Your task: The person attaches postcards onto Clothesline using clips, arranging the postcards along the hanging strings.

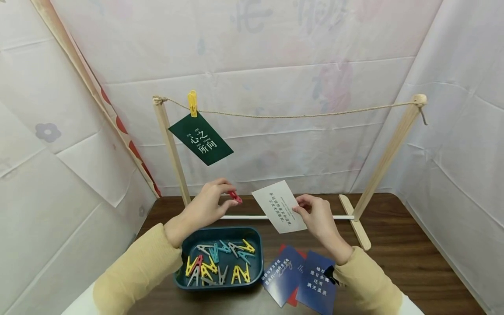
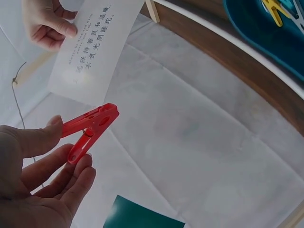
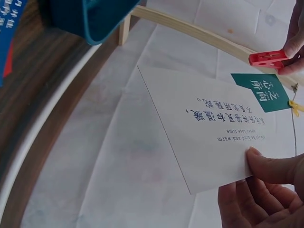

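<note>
Head view: the left hand (image 1: 206,203) is pinching a red peg (image 1: 235,197) above the table's (image 1: 393,245) back edge, and the right hand (image 1: 316,216) is pinching a white card (image 1: 278,206) beside it.

Left wrist view: thumb and fingers (image 2: 45,166) are clamping the peg's tail.

Right wrist view: the thumb is pressing the card's corner against curled fingers (image 3: 247,209).

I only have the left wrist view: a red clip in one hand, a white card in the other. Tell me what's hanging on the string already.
Observer: One dark green card, held to the string by a yellow clip near the left post.
Operator: Report what's in the teal tray; I see only its edge.
Observer: The tray holds a pile of clips, yellow, teal, grey and at least one red.
Operator: Say whether more cards are waiting.
Observer: Two dark blue cards lie on the table below the right hand, with a red one partly under them.
</note>
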The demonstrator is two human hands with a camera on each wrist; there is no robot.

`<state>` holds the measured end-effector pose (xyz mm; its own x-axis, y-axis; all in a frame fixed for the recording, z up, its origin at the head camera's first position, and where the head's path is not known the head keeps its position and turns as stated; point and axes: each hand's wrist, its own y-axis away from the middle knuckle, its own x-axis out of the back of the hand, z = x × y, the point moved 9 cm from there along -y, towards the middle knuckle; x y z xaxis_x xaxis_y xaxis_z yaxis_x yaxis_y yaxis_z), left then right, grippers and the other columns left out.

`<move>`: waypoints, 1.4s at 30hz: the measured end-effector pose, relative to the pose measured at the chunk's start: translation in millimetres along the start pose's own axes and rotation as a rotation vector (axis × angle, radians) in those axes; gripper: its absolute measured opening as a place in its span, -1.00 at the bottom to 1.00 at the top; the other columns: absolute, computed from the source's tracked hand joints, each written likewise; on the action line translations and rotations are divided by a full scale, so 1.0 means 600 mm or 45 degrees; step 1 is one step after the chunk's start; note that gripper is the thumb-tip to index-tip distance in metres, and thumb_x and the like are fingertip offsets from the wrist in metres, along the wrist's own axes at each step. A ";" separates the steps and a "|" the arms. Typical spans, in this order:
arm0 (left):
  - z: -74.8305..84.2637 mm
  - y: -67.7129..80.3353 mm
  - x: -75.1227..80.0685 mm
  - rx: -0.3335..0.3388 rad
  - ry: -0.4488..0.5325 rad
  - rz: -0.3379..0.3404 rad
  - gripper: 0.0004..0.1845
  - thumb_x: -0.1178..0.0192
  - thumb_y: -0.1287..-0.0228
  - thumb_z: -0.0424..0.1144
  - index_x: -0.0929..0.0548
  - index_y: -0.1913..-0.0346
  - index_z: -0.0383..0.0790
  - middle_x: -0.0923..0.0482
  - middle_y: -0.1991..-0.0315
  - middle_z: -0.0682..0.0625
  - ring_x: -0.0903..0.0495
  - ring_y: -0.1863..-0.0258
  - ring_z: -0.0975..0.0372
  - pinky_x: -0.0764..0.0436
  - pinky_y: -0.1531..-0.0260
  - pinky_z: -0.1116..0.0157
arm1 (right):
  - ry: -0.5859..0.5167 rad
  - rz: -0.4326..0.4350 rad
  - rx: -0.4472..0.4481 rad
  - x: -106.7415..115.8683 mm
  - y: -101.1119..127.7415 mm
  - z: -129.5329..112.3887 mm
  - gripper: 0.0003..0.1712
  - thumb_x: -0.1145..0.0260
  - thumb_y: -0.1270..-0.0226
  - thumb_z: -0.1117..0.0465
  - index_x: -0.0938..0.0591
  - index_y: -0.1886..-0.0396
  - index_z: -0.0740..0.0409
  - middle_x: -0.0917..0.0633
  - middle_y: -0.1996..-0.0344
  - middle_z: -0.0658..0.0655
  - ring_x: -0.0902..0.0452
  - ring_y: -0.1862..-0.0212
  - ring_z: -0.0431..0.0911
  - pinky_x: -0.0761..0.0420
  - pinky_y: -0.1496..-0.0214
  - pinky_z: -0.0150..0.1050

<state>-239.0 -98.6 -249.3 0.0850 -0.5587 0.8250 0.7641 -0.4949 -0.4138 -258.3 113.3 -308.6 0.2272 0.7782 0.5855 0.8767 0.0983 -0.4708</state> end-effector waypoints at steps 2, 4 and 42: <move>0.003 -0.005 0.006 -0.018 0.004 0.009 -0.74 -0.28 -0.01 -0.39 -0.60 0.19 -0.43 -0.49 0.27 -0.12 -0.53 0.30 0.17 -0.56 0.26 0.25 | 0.003 0.007 0.016 0.001 -0.007 -0.007 -0.90 -0.38 0.05 0.40 -0.64 0.47 0.26 -0.63 0.60 0.05 -0.52 0.54 -0.15 -0.48 0.50 -0.31; 0.007 -0.011 0.013 -0.035 -0.004 0.022 -0.75 -0.28 0.00 -0.40 -0.60 0.20 -0.43 -0.49 0.28 -0.12 -0.53 0.29 0.16 -0.56 0.25 0.24 | 0.003 0.015 0.037 0.002 -0.014 -0.016 -0.91 -0.38 0.05 0.39 -0.64 0.48 0.26 -0.63 0.61 0.06 -0.52 0.54 -0.15 -0.48 0.50 -0.30; 0.029 -0.094 0.106 -0.070 -0.235 0.100 -0.76 -0.24 -0.03 -0.46 -0.58 0.20 -0.51 -0.49 0.26 -0.23 -0.50 0.25 0.04 -0.52 0.25 0.18 | -0.014 0.031 0.001 -0.033 -0.121 -0.076 -0.89 -0.30 -0.10 0.31 -0.63 0.36 0.27 -0.65 0.51 0.13 -0.56 0.47 -0.08 -0.55 0.44 -0.22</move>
<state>-265.4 -94.5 -166.9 0.2627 -0.4679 0.8439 0.7148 -0.4931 -0.4959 -307.4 62.8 -255.8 0.2440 0.7873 0.5663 0.8705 0.0796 -0.4857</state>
